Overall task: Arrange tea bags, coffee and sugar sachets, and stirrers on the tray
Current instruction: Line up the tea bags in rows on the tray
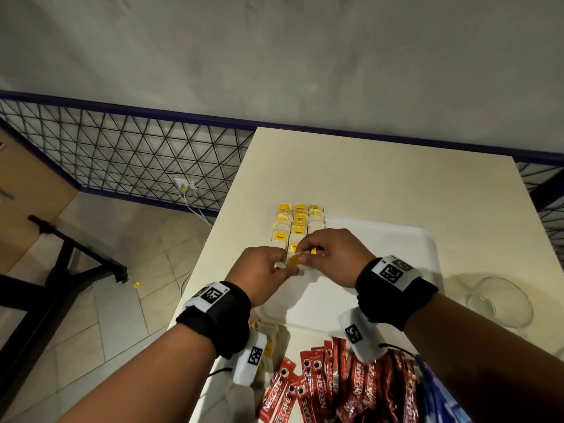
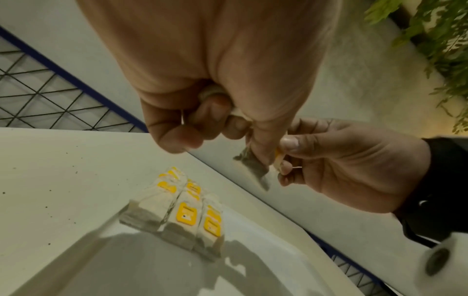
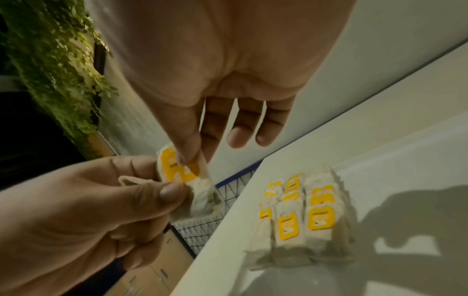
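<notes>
1. Head view: your left hand (image 1: 262, 270) pinches one tea bag (image 1: 294, 260) above the near-left corner of the white tray (image 1: 396, 239) on the bench (image 1: 366, 178).
2. Your right hand (image 1: 331, 254) pinches that bag's yellow tag (image 3: 177, 166); both grips share it.
3. Rows of tea bags (image 1: 297, 224) lie just beyond your grips, long axes pointing away; the left hand looks nearer their open near end.
</notes>
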The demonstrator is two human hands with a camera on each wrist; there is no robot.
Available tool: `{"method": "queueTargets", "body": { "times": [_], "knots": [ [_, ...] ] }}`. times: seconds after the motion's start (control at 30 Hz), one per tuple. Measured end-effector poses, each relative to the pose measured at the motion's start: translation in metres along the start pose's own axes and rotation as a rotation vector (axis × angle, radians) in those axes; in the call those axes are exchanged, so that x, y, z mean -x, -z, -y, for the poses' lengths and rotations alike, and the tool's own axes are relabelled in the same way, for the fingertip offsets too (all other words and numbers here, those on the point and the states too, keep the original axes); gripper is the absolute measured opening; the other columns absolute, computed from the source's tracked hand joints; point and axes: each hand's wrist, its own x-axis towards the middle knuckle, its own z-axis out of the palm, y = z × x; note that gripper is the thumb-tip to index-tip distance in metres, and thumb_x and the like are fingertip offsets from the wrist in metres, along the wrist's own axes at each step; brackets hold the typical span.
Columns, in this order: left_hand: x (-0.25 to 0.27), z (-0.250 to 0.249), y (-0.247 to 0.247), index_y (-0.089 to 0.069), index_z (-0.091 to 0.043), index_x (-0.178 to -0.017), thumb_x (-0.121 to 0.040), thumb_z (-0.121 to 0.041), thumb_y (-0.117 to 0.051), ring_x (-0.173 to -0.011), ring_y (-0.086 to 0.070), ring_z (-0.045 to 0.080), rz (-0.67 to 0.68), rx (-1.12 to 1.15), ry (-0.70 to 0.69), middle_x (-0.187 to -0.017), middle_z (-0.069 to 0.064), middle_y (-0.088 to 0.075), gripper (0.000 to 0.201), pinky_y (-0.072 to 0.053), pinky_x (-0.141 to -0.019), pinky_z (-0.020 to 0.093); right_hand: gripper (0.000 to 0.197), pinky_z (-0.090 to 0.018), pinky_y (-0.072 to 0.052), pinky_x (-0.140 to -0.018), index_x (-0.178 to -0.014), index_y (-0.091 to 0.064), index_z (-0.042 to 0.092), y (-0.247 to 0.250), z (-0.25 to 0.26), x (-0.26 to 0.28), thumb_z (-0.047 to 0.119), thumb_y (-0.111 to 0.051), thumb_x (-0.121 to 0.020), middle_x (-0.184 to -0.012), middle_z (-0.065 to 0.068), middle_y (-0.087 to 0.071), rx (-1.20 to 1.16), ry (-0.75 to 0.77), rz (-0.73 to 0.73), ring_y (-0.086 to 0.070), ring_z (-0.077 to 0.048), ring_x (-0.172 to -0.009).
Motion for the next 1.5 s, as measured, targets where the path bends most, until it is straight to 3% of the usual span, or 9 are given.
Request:
{"method": "queueTargets", "body": {
  "times": [0.13,0.23,0.4,0.5,1.0,1.1,1.17,1.3,1.5],
  "knots": [
    [-0.012,0.015,0.001,-0.071,-0.026,-0.101,-0.086,-0.036,-0.069,-0.071,-0.053,0.004,0.04,-0.061,0.036,-0.098,-0.009,-0.069,0.019,-0.037,-0.065,0.013,0.012,-0.012,-0.033,-0.068,-0.096,-0.073,0.022,-0.001,-0.021,-0.009,0.027,-0.066,-0.088,-0.093,0.01,-0.066,0.113,-0.089,0.052,-0.052,-0.005,-0.082],
    [-0.018,0.031,0.004,-0.071,-0.025,-0.097,-0.087,-0.032,-0.068,-0.069,-0.053,-0.007,0.047,-0.076,0.052,-0.085,-0.02,-0.063,0.013,-0.033,-0.06,0.002,0.017,-0.02,-0.038,-0.083,-0.101,-0.073,0.023,-0.011,-0.044,-0.014,0.03,-0.063,-0.089,-0.108,0.006,-0.068,0.219,-0.172,0.149,-0.057,-0.011,-0.097],
    [-0.024,0.061,0.001,-0.065,-0.031,-0.085,-0.087,-0.033,-0.066,-0.075,-0.054,0.01,0.067,-0.172,0.136,-0.083,-0.012,-0.063,0.003,-0.035,-0.063,0.019,0.019,-0.021,-0.04,-0.084,-0.104,-0.072,0.017,-0.027,-0.062,-0.017,0.026,-0.065,-0.089,-0.109,0.001,-0.068,0.224,-0.254,0.302,-0.059,-0.016,-0.104],
    [-0.025,0.077,-0.004,-0.053,-0.037,-0.069,-0.086,-0.036,-0.066,-0.071,-0.052,0.012,0.083,-0.164,0.162,-0.072,-0.01,-0.059,0.022,-0.032,-0.056,0.011,0.02,-0.025,-0.044,-0.087,-0.107,-0.069,0.019,-0.029,-0.069,-0.027,0.028,-0.065,-0.088,-0.11,-0.003,-0.068,0.241,-0.304,0.215,-0.06,-0.021,-0.105],
    [-0.026,0.079,-0.009,-0.063,-0.03,-0.081,-0.086,-0.037,-0.068,-0.072,-0.055,0.002,0.077,-0.106,0.121,-0.084,-0.012,-0.067,0.01,-0.035,-0.06,0.01,0.012,-0.024,-0.041,-0.075,-0.097,-0.06,0.022,-0.037,-0.087,-0.052,0.029,-0.063,-0.088,-0.092,0.0,-0.064,0.249,-0.381,0.121,-0.06,-0.02,-0.091],
    [-0.023,0.07,-0.007,-0.067,-0.026,-0.079,-0.085,-0.025,-0.071,-0.067,-0.056,-0.01,0.038,0.12,0.157,-0.077,-0.022,-0.065,0.008,-0.037,-0.061,0.006,0.018,-0.027,-0.041,-0.071,-0.09,-0.05,0.023,-0.038,-0.086,-0.051,0.031,-0.065,-0.085,-0.086,0.002,-0.057,0.249,-0.402,0.057,-0.058,-0.023,-0.087],
    [-0.018,0.062,-0.005,-0.069,-0.021,-0.078,-0.091,-0.024,-0.065,-0.055,-0.052,0.003,0.022,0.514,0.258,-0.067,-0.014,-0.062,0.014,-0.04,-0.056,0.018,0.017,-0.03,-0.043,-0.071,-0.091,-0.053,0.02,-0.036,-0.076,-0.05,0.029,-0.066,-0.085,-0.087,0.0,-0.057,0.198,-0.325,-0.017,-0.056,-0.022,-0.082],
    [-0.011,0.04,0.003,-0.07,-0.009,-0.094,-0.094,-0.063,-0.028,-0.047,-0.04,0.019,0.165,1.393,0.551,-0.064,0.005,-0.053,0.068,-0.032,-0.048,0.024,0.007,-0.023,-0.045,-0.068,-0.085,-0.062,0.027,-0.033,-0.038,-0.04,0.021,-0.065,-0.087,-0.079,0.01,-0.061,-0.112,-0.121,-0.062,-0.056,-0.009,-0.071],
    [-0.006,0.027,-0.002,-0.049,-0.011,-0.127,-0.09,-0.068,-0.019,-0.058,-0.051,0.025,0.2,1.395,0.462,-0.08,0.012,-0.061,0.074,-0.042,-0.045,0.025,0.018,-0.016,-0.038,-0.061,-0.08,-0.063,0.029,-0.034,-0.004,-0.029,0.029,-0.054,-0.096,-0.071,0.012,-0.062,-0.133,-0.08,0.023,-0.053,-0.003,-0.067]
  ]
}}
